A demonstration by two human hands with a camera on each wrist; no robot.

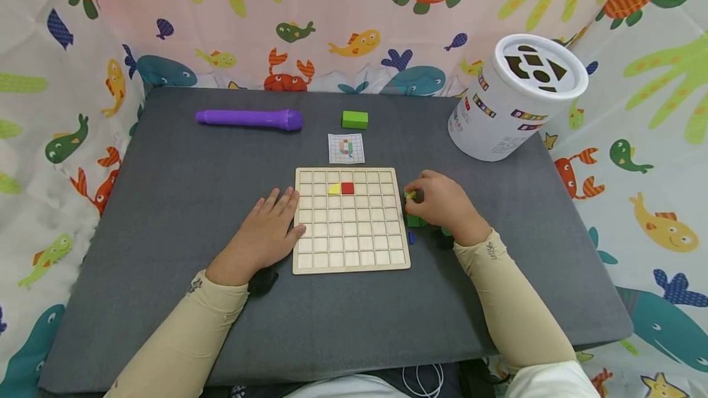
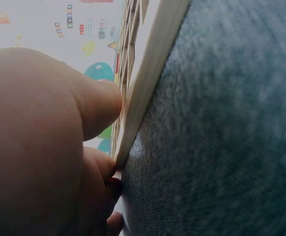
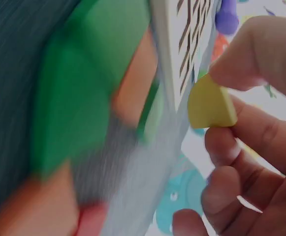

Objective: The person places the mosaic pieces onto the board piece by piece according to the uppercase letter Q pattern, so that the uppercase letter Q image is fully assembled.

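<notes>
Yellow block [image 3: 209,107] is pinched in the R hand [image 1: 445,204], thumb vs. fingers, just off the right side of the board [image 1: 351,243]. Prob. light, stiff, bit slick, not fragile; best gripped by its edges imo. R forearm's [image 1: 509,293] angled inward; L hand [image 1: 265,229] is laid unclenched, fingers extended, at the left edge.

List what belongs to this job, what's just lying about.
Apparently in use:
grid board and its two pieces
yellow piece in the right hand
loose blocks beside the board
patterned card

Apparently lying about:
purple stick
white bucket
perhaps green block beyond card
</notes>
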